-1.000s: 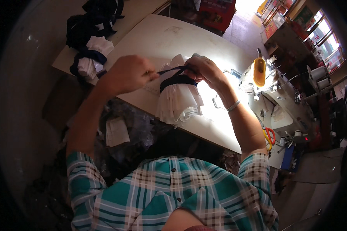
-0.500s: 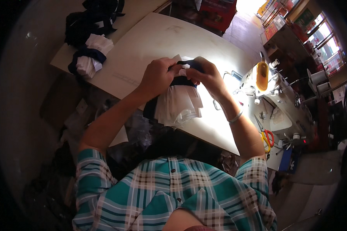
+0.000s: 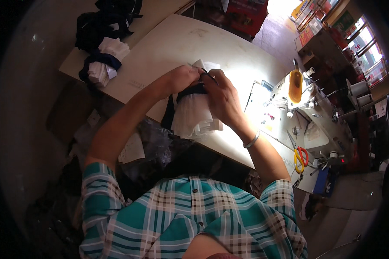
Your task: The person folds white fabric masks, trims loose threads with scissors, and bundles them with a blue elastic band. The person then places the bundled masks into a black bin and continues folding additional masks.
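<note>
Upper centre of the frame: red box (image 3: 246,15) behind the table (image 3: 168,47), print too small to read. Upper right: shelves (image 3: 328,34) with coloured packs and signs in red, yellow and green, blown out by window light. Small white tags (image 3: 132,149) lie left of centre, on dark plastic below the table edge

White fabric bundle (image 3: 194,116) sits mid-frame at the table's near edge, under the lamp glare. It's a stack of thin white pieces with a dark band (image 3: 192,90) across the top and a dark strip hanging down its left side

Our left hand (image 3: 181,79) is closed, pinching the band at the bundle top. Our right hand (image 3: 222,99) is curled over the right side of the bundle, fingers gripping it. Both hands touch at the top

Fingertips are hidden behind knuckles and cloth, so the exact pinch point isn't visible. Second bundle (image 3: 103,64) upper left, white with dark wrap. Scissors (image 3: 299,157) at right, orange and yellow handles, beside the sewing machine (image 3: 298,93)
</note>
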`<state>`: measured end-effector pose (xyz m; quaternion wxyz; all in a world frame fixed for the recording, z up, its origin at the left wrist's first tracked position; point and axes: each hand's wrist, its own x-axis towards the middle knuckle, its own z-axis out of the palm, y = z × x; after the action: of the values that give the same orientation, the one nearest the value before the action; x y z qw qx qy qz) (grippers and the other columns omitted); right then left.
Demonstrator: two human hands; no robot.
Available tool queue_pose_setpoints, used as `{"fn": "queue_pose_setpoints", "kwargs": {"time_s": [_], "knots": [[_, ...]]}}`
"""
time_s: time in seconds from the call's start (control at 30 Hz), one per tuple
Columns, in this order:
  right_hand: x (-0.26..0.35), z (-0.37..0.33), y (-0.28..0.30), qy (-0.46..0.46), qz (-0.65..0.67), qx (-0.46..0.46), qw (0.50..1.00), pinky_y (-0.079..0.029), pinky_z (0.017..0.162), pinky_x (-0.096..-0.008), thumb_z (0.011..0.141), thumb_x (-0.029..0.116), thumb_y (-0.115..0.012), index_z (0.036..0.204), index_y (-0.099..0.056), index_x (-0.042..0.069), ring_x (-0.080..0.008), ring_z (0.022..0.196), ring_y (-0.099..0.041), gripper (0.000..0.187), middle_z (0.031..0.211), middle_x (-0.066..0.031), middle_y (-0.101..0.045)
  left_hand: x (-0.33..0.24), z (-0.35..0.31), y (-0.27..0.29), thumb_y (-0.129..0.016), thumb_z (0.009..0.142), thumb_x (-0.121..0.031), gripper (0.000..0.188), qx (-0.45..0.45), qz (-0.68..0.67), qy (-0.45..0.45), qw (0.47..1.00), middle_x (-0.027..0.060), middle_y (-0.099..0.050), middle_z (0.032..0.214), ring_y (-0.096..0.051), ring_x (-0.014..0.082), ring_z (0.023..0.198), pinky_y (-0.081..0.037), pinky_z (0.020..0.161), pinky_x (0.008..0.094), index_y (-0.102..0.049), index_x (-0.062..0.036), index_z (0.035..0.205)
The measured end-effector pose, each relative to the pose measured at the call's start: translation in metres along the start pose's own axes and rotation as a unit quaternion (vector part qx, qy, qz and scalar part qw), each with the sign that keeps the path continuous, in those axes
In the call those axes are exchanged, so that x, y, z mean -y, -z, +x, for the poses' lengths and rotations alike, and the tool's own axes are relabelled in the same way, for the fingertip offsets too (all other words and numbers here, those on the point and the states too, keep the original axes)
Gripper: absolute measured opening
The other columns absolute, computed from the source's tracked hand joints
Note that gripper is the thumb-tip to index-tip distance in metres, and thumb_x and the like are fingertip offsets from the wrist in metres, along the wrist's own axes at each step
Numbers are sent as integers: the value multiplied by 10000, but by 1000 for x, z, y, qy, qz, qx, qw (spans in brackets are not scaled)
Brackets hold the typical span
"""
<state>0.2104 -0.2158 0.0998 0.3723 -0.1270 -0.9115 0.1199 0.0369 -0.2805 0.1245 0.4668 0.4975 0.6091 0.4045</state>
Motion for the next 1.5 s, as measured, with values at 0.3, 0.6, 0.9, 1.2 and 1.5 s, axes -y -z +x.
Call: {"fn": "queue_pose_setpoints", "kwargs": {"time_s": [0.3, 0.6, 0.9, 1.2, 1.5], "knots": [[-9, 11, 13, -90, 165, -25, 982, -464, 691, -395, 844, 60, -642, 771, -633, -10, -297, 792, -557, 102, 892, -123, -549, 13, -23, 2, -545, 933, -185, 206, -144, 330, -305, 882, 122, -588, 753, -589, 289, 705, -450, 636, 374, -592, -20, 819], [-68, -44, 35, -246, 345, 76, 903, -355, 594, -268, 953, 185, -583, 685, -548, 32, -95, 631, -420, 310, 698, 7, -483, 76, -48, 40, -599, 908, -240, 203, -242, 382, -179, 874, 140, -616, 756, -598, 372, 725, -457, 606, 438, -615, -57, 821], [-47, 6, 19, -275, 633, 90, 718, -483, 780, -319, 995, 199, -444, 1017, -610, -118, -188, 867, -619, 359, 843, -122, -633, 34, -43, 33, -548, 964, -313, 364, -184, 178, -99, 961, 56, -470, 542, -440, 159, 479, -368, 490, 327, -571, -49, 716], [-3, 31, 12, -215, 210, 222, 928, -483, 747, -255, 936, 75, -588, 970, -645, -8, -93, 776, -571, 106, 819, -37, -633, -72, -10, 42, -486, 978, -497, 415, 21, -6, -171, 985, -30, -529, 667, -427, 60, 549, -363, 527, 228, -604, -120, 851], [-32, 19, -9, -278, 426, 114, 854, -476, 629, -248, 983, 108, -513, 908, -599, -13, -105, 662, -563, 167, 771, -49, -617, -1, -7, -15, -615, 940, -179, 302, -66, 108, -143, 982, 110, -669, 1038, -633, 154, 922, -506, 820, 317, -583, -3, 1184]]}}
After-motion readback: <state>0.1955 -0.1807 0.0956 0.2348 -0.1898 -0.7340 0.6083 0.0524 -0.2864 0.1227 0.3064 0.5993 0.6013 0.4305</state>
